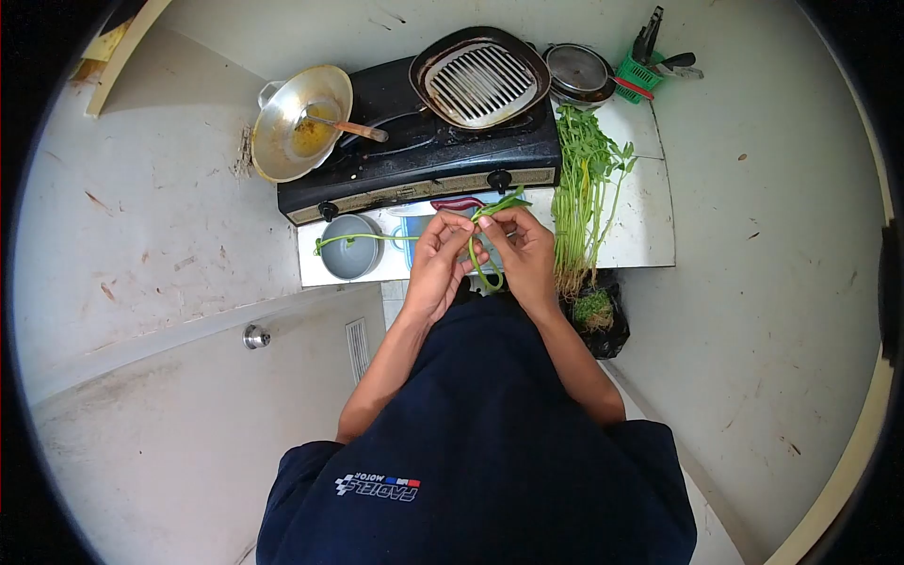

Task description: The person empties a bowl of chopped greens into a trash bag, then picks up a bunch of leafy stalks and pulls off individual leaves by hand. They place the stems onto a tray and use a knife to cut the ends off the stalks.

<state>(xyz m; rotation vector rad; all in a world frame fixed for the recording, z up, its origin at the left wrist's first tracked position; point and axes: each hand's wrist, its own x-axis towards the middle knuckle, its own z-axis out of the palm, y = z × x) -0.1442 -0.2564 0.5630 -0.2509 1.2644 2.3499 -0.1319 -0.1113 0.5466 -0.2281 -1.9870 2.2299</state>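
Both hands are close together in front of the stove, closed on one long green vegetable stem (pixel 488 274). My left hand (pixel 441 256) pinches it between thumb and fingers. Right beside it, my right hand (pixel 524 247) also pinches the stem near its leafy end. Part of the stem hangs in a loop below the fingers. Another length of green stem (pixel 377 236) runs from behind my left hand across a grey bowl (pixel 350 261). Partly hidden behind the hands are a blue board or tray (pixel 411 226) and a knife with a red handle (pixel 456 202).
A bundle of leafy greens with roots (pixel 589 188) lies on the counter (pixel 650 221) at right, above a black plastic bag (pixel 614 341) with green trimmings. The black stove (pixel 414 169) carries a wok (pixel 273 141) and a grill pan (pixel 480 85). A green utensil basket (pixel 637 77) stands behind.
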